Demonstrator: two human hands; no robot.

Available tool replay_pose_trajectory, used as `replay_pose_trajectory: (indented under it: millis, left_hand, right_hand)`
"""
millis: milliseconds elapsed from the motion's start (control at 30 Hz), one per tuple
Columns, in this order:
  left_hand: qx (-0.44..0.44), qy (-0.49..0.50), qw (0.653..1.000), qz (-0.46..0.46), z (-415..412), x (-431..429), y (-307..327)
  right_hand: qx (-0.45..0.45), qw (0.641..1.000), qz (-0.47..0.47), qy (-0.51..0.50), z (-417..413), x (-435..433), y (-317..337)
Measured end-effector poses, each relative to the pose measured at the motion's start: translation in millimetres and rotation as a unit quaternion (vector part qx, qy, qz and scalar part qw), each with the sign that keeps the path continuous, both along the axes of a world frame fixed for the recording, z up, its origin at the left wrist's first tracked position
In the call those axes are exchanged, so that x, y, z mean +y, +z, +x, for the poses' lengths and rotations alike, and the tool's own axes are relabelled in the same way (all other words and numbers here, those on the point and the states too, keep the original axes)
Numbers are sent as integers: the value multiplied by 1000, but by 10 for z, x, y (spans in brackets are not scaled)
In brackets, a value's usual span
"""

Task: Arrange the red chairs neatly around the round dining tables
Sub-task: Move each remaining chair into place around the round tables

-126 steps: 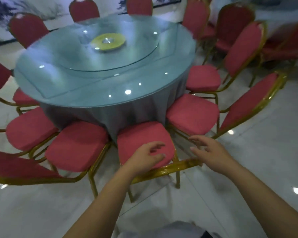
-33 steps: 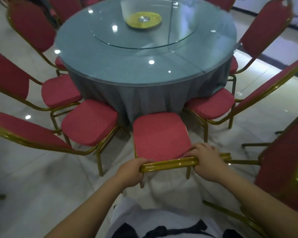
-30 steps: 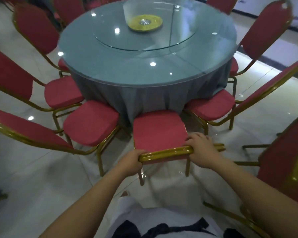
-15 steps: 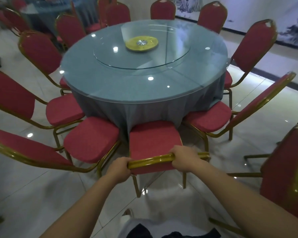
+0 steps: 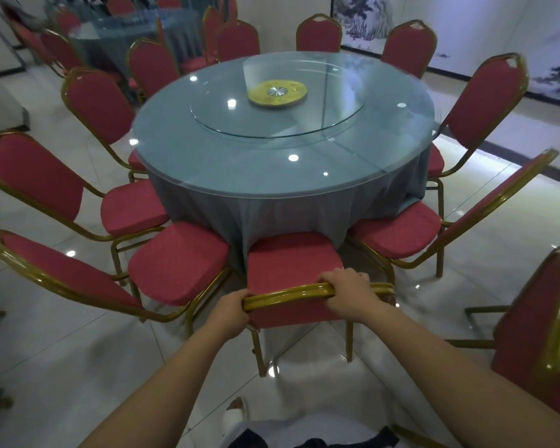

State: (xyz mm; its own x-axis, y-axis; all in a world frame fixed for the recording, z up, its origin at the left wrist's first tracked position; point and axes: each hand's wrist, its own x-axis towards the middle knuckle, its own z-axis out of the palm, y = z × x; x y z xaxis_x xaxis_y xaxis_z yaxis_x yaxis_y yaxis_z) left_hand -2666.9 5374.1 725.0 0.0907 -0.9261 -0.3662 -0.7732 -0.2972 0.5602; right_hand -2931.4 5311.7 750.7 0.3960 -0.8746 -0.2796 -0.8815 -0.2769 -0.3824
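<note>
Both hands were wrapped around the gold top rail of the nearest red chair (image 5: 293, 260), left hand (image 5: 231, 310) at its left corner and right hand (image 5: 348, 291) further along, its seat pushed up against the grey cloth under the round glass tabletop (image 5: 240, 163).

Red gold-framed chair (image 5: 293, 263) stands upright, seat tucked against the round grey-clothed table (image 5: 272, 202)
</note>
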Motion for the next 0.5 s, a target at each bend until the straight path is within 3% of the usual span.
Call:
replay_pose_trajectory:
  millis: [100, 500]
  left_hand:
    - [15, 10, 1000, -14, -65, 81, 17]
    - [-57, 12, 997, -59, -362, 192, 133]
  right_hand:
    - [-24, 1000, 1, -4, -41, 40, 4]
    - [-38, 999, -6, -1, -202, 183, -32]
